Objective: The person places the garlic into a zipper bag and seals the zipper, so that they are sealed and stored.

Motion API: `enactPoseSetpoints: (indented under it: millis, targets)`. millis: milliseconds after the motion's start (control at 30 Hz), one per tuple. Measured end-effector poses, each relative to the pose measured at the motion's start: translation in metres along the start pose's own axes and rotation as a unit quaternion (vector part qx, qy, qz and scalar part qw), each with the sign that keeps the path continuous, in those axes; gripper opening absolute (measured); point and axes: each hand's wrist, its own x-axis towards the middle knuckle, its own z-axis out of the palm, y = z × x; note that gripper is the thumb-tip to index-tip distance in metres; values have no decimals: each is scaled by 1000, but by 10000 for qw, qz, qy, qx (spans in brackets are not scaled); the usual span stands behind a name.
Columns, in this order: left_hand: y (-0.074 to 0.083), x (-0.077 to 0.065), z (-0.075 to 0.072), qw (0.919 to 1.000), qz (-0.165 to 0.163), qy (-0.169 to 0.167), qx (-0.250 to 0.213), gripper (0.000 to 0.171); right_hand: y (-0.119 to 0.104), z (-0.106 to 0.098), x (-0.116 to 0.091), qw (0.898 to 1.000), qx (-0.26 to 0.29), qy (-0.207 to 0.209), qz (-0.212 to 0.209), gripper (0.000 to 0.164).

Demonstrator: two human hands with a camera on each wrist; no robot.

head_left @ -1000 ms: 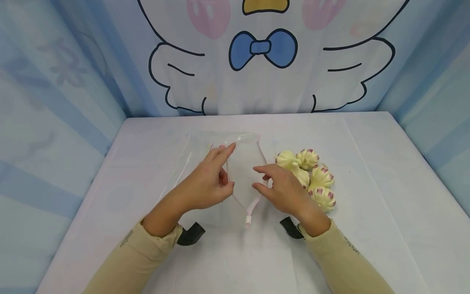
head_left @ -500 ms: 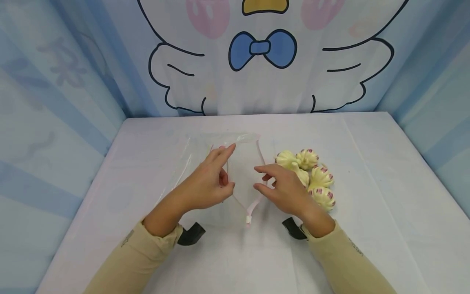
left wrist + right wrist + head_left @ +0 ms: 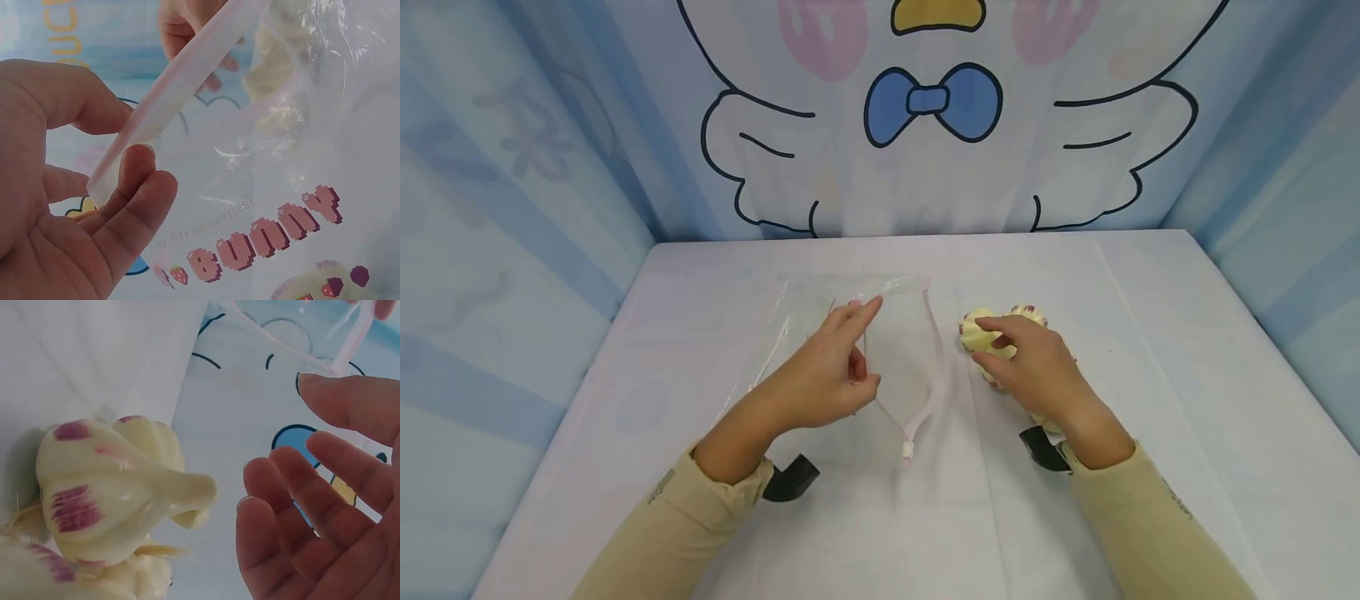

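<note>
My left hand [image 3: 820,375] pinches the pink-edged mouth of a clear plastic zip bag [image 3: 250,144], fingers on both sides of the rim. The bag's mouth gapes toward the right, and a white slider [image 3: 907,450] sits at its near end. Pink "BUNNY" lettering [image 3: 265,240] is printed on the film. Over a cluster of garlic bulbs [image 3: 976,335] hovers my right hand [image 3: 1045,367], thumb and fingers apart with nothing between them. Its wrist view shows a pale bulb with purple streaks [image 3: 100,487] beside the fingertips. The hand hides part of the cluster in the head view.
A white cloth covers the table [image 3: 1180,500]. Behind it hangs a curtain with a cartoon figure and blue bow tie [image 3: 928,100]; blue curtains [image 3: 520,292] close off both sides. A dark wrist mount [image 3: 792,479] sticks out at each cuff.
My right hand has moved right, away from the bag's mouth, and is now over the garlic bulbs. The left hand keeps its place on the bag.
</note>
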Motion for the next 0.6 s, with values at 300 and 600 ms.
enactPoseSetpoints:
  millis: [300, 600]
  targets:
    - [0, 0, -1, 9999, -86, -53, -2, 83, 12, -7, 2, 9989, -187, -246, 354, 44]
    - [0, 1, 0, 10000, -53, -63, 27, 83, 13, -7, 5, 9941, -330, -682, 773, 47]
